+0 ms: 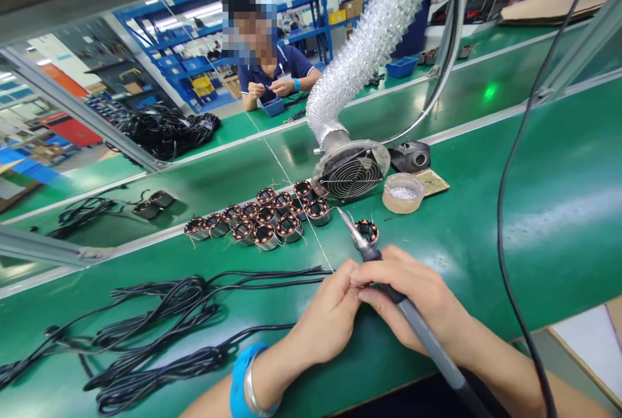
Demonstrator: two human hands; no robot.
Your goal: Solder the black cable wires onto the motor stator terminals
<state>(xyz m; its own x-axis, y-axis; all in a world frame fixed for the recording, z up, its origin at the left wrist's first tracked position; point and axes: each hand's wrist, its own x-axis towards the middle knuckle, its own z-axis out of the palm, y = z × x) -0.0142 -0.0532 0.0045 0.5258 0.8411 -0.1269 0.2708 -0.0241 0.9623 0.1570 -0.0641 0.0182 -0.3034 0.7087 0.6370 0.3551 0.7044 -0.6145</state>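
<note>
My right hand [413, 291] is closed around a soldering iron [427, 334], whose metal tip points up and away toward the stators. Its thumb and index fingertips meet the fingers of my left hand [330, 314], which is closed in a pinch. Whatever sits between those fingertips is hidden. A black power cable [257, 334] runs up to the left hand and disappears behind it. Just beyond the iron's tip stands a single motor stator [367, 232] with copper windings. Left of it, several more stators [265, 235] stand in rows, thin wire ends sticking out.
Coiled black cables [160, 321] lie on the green bench [461, 230] at left. Behind the stators is a fume extractor fan [352, 175] with a silver duct [369, 42]. A round tub [403, 192] and iron holder [411, 157] stand beside it. Across the partition sits a co-worker [276, 74].
</note>
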